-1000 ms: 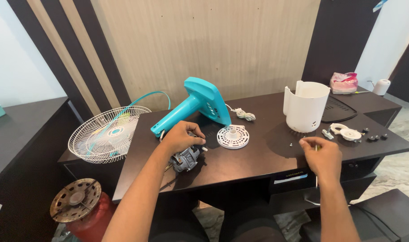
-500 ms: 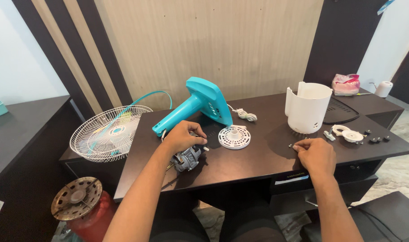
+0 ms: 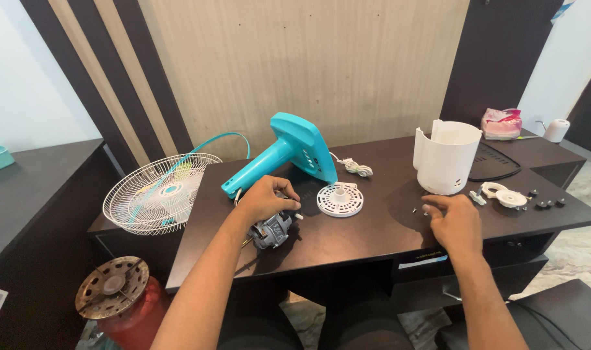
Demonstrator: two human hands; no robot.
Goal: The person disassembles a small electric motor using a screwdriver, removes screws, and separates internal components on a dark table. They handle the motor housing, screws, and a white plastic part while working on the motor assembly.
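Head view: the left hand [image 3: 264, 199] has its fingers closed over the top of the grey fan motor [image 3: 270, 229], which lies on the dark tabletop [image 3: 373, 233] just in front of the teal fan stand [image 3: 294, 153]. The right hand [image 3: 456, 220] rests palm-down, fingers loosely together, tips touching small dark screws [image 3: 417, 210]. Disassembly appears well advanced: the wire grille [image 3: 158, 193], white round cover [image 3: 339, 199], white motor housing [image 3: 444, 156] and small white fittings [image 3: 503, 194] all lie apart. The motor itself remains intact.
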